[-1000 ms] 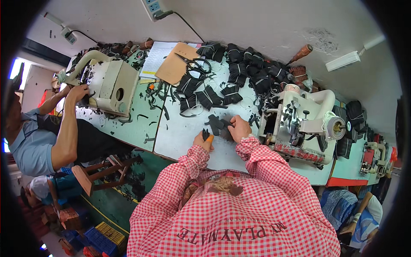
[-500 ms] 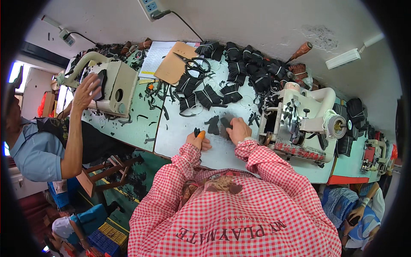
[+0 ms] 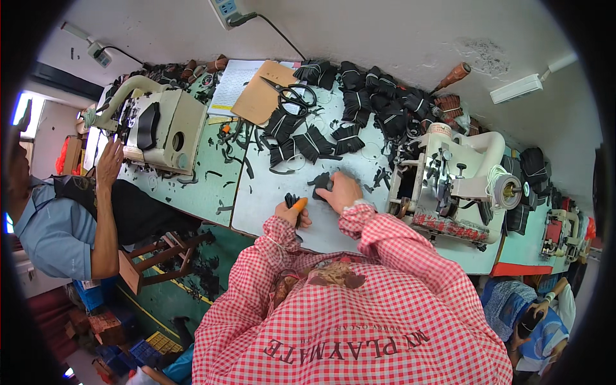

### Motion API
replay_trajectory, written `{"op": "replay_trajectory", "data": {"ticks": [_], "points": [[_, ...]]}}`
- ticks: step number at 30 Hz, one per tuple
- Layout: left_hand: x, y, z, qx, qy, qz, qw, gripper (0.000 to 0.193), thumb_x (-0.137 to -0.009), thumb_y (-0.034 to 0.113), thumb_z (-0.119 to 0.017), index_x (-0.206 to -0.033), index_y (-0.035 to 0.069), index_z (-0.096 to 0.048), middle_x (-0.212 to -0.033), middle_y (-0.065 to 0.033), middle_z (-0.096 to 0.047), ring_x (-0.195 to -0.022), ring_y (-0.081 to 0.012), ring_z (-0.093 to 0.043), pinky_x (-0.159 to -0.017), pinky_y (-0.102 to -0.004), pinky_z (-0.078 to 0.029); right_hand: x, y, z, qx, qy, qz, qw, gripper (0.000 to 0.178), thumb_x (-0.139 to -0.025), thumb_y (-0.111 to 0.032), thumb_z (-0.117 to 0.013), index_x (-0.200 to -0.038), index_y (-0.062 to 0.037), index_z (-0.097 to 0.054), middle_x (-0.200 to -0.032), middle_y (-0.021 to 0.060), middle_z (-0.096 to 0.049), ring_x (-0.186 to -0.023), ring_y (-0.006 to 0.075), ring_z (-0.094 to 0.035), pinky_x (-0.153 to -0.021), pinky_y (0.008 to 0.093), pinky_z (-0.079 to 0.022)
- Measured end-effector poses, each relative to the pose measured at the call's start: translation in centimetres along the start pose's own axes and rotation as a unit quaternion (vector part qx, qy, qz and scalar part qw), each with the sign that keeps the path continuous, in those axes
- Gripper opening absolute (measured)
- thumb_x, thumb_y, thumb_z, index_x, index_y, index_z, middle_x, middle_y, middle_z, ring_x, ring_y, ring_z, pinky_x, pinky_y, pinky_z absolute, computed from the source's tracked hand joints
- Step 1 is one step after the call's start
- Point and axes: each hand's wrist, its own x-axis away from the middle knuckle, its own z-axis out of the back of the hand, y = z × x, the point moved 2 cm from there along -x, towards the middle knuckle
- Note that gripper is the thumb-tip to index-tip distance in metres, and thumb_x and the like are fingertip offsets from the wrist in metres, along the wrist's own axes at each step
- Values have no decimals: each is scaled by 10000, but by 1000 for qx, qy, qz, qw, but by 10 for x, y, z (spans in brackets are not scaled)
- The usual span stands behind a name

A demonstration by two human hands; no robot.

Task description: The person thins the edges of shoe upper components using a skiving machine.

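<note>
A pale bench (image 3: 251, 213) runs beneath everything, and a cream machine (image 3: 471, 188) stands on it to the right of both hands. Past the hands sit tied black bundles (image 3: 313, 145), then a tan card (image 3: 251, 106) with black-handled scissors (image 3: 281, 90) lying across it. Nearer, I see the right grip (image 3: 344, 191) bent over small black pieces (image 3: 322, 181), which lie at its left side, against the thumb; the other fingertips are hidden, so I can't tell whether it pinches them. The left grip (image 3: 292, 213), just beside, clasps narrow black strips (image 3: 289, 198) that poke up from it next to an orange finger cover (image 3: 299, 204).
</note>
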Motion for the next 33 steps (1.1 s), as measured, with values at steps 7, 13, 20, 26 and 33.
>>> {"op": "replay_trajectory", "data": {"ticks": [7,13,20,26,33], "points": [[-6,-5,-6,39,3,1,999,169,-868,136,-615,-1000,29,-606,-831,-97,-637,-689,-228,-688,-506,-287,-543,-7,14,-4,19,-34,22,999,182,-688,-182,-686,-756,-23,-631,-805,175,-655,-785,349,-635,-728,431,-502],[16,29,-49,-73,-95,-142,983,303,-891,307,-625,-917,5,-630,-783,-106,-641,-537,-142,-591,-403,-260,-441,25,3,6,-10,-38,109,993,304,-691,-143,-691,-954,-21,-601,-772,139,-667,-726,330,-646,-673,411,-503],[12,32,-29,129,-132,11,983,299,-908,322,-582,-1003,39,-568,-614,-44,-513,-386,-147,-437,-350,-285,-317,28,17,27,-372,-118,-27,920,371,-835,-142,-672,-1147,23,-557,-753,60,-643,-568,114,-580,-475,224,-461],[24,33,-38,164,-246,-11,955,294,-919,316,-576,-1000,36,-538,-666,-75,-563,-430,-173,-509,-371,-283,-366,42,6,40,-527,-94,-116,836,233,-874,-147,-642,-1066,-17,-621,-808,21,-639,-580,90,-566,-504,222,-463],[29,19,-50,171,-331,52,927,422,-961,441,-421,-1046,42,-530,-764,-101,-608,-489,-185,-567,-351,-268,-385,62,-4,45,-445,-38,53,893,148,-835,-79,-647,-952,8,-664,-827,63,-643,-626,132,-589,-590,278,-476]]}}
